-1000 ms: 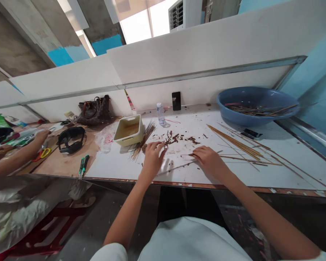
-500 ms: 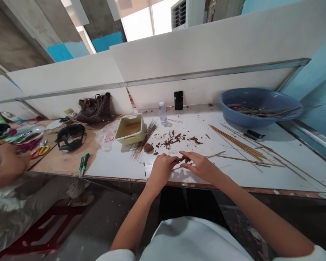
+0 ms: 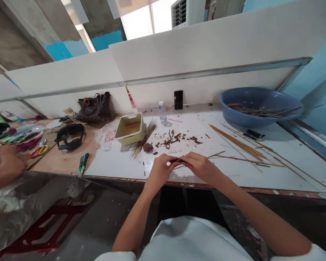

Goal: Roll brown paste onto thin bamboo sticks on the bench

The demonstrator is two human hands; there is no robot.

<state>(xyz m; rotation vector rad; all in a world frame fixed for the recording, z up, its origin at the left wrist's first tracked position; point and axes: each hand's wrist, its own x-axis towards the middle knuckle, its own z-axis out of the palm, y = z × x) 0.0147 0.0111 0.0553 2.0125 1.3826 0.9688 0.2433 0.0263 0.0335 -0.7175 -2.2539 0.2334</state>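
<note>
My left hand [image 3: 161, 169] and my right hand [image 3: 199, 166] meet over the front of the white tabletop. Fingertips and thumbs of both are pinched around a strip of dark brown clay-like paste [image 3: 176, 160]; whether a thin stick runs inside it is hidden by the fingers. Beyond them, small brown crumbs [image 3: 175, 138] are scattered over the white surface. A round lump of the same brown material [image 3: 147, 147] sits ahead of my left hand. Beside my right hand, thin sticks [image 3: 233, 158] lie on the table, near a fan of yellowish sticks [image 3: 237, 142].
A cream basin [image 3: 130, 139] with brownish content stands at left, thin sticks [image 3: 145, 139] beside it. Farther back are a water bottle [image 3: 162, 114], a phone [image 3: 178, 100] and a blue tub [image 3: 260, 116] holding sticks. A co-worker's hand [image 3: 9, 161] is at far left, near scissors [image 3: 39, 150].
My right hand's spread fingers have come down and closed on the brown paste, and its fingertips have moved left against my left hand's. The co-worker's hands have shifted slightly.
</note>
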